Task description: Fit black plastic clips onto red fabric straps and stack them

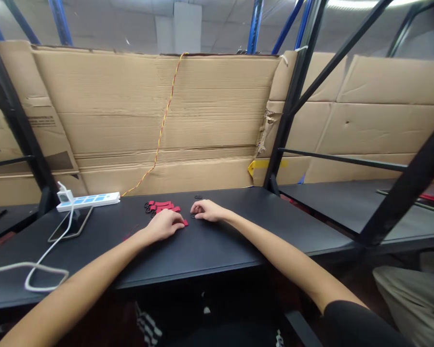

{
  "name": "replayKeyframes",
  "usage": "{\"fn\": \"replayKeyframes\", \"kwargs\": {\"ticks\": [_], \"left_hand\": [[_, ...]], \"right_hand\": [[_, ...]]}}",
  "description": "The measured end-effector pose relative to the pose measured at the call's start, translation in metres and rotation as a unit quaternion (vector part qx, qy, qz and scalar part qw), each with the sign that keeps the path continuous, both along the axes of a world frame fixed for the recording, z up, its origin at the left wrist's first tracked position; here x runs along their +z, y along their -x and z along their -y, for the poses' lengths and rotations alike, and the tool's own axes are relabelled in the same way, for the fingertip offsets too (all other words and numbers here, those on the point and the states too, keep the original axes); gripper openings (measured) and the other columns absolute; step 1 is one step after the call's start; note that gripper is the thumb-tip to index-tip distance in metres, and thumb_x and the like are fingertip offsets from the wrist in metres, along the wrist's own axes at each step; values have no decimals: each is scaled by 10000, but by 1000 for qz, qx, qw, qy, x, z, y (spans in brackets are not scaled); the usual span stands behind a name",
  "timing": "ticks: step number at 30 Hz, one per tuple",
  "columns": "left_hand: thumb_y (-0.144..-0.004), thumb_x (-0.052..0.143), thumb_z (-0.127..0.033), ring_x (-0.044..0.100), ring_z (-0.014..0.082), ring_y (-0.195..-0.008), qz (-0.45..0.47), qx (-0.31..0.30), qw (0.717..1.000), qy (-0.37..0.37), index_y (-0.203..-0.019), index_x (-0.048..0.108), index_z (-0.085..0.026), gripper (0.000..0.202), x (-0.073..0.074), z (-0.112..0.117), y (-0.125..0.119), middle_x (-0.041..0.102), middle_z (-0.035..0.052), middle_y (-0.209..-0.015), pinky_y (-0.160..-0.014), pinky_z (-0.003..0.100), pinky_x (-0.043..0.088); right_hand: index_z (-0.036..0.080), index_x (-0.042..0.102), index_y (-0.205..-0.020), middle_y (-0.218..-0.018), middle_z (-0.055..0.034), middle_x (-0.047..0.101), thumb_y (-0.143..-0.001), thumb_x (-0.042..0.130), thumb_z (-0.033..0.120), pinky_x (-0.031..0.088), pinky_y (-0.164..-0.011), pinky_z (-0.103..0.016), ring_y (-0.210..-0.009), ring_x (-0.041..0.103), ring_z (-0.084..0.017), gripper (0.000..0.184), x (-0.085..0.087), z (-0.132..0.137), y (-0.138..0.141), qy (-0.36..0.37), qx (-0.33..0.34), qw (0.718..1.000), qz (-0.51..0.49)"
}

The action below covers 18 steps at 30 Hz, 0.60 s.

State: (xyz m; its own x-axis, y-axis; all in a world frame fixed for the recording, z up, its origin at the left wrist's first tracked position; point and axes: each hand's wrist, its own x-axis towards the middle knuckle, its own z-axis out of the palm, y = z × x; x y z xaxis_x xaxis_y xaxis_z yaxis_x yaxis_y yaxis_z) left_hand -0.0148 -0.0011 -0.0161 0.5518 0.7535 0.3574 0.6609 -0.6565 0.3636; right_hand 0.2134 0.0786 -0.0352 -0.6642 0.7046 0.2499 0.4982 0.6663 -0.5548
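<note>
On my feed, the left hand [162,225] lies curled with its fingertips on a red strap [184,222], and the right hand [208,210] curls just beside it, near a small black ring [194,216]; I cannot tell whether either is pinching. More red straps [162,207] lie bunched just ahead on the black desk [210,250]

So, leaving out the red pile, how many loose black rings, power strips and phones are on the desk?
Loose black rings: 2, one at the right hand
Power strips: 1
Smartphones: 1
Total: 4
</note>
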Motion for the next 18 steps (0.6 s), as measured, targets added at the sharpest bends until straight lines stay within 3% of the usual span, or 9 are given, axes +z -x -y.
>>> {"fn": "replayKeyframes", "kwargs": {"ticks": [4, 8, 13, 18], "left_hand": [[-758, 588, -240, 634, 193, -776, 17, 11, 999, 49, -986, 689, -186, 255, -4, -10, 3, 704, 51, -865, -708, 271, 460], [-715, 623, -263, 598, 182, -672, 30, 28, 993, 107, -908, 684, -167, 224, -8, -17, 7, 656, 35, -741, -621, 267, 451], [-719, 628, -299, 604, 164, -684, 150, 2, 981, 126, -783, 623, -160, 153, -6, -16, 6, 646, 26, -725, -678, 280, 475], [-721, 644, -320, 638, 165, -703, 237, -9, 954, 185, -805, 634, -136, 202, -4, -15, 0, 678, 49, -745, -707, 296, 500]], "right_hand": [[134, 694, -963, -715, -18, 644, -694, 656, 168, 426, -599, -238, -621, 530, -121, 273, 0, 6, 9, 48, 17, 999, -7], [142, 714, -935, -814, -50, 686, -731, 655, 275, 446, -670, -270, -691, 568, -145, 251, 0, 16, 12, 98, 20, 989, -105], [139, 706, -974, -810, -47, 684, -698, 715, 386, 462, -713, -297, -671, 575, -132, 371, 0, 25, 15, 237, 30, 935, -262], [120, 717, -878, -723, -46, 683, -560, 821, 352, 468, -703, -308, -659, 585, -144, 406, -1, 30, 18, 292, 20, 904, -311]]}}
